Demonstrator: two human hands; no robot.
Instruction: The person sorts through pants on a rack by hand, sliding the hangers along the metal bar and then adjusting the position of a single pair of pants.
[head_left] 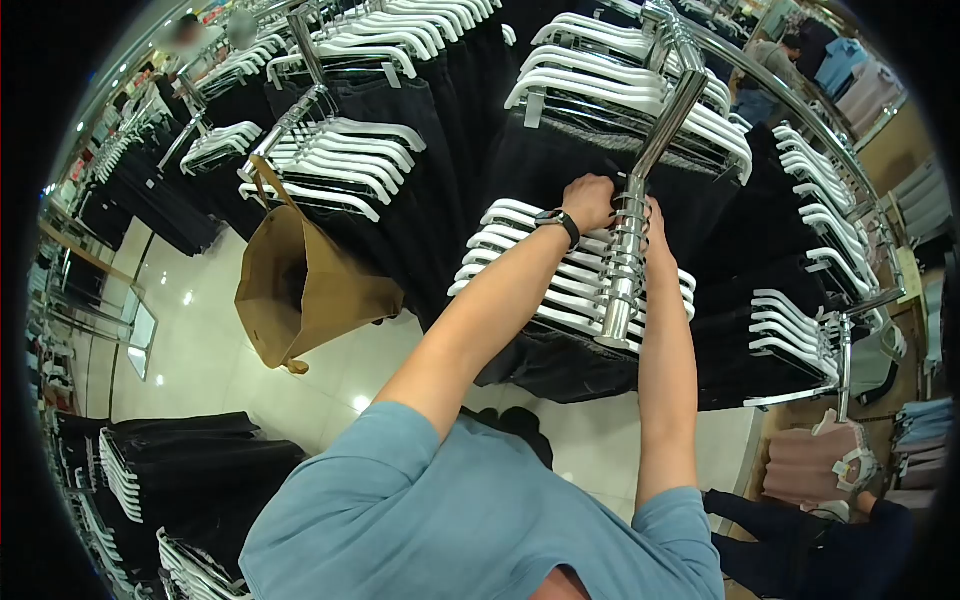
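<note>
Head view, the only one: from where I stand, a person's left hand (590, 203), watch (560, 226) at its wrist, reaches past the near white hangers (575, 290) on a chrome rail (627, 240); its fingers curl just left of the rail, though I cannot tell what they grip; the right hand (656, 235) lies along the rail's right side, fingers stretched forward, its hold hidden; dark garments (555, 368) hang beneath the hangers, between the two arms and beyond; the cloth looks soft and limp, probably heavy in bulk; the hangers seem stiff, light and smooth, best held near their hooks; a brown bag (345, 290) hangs farther left.
</note>
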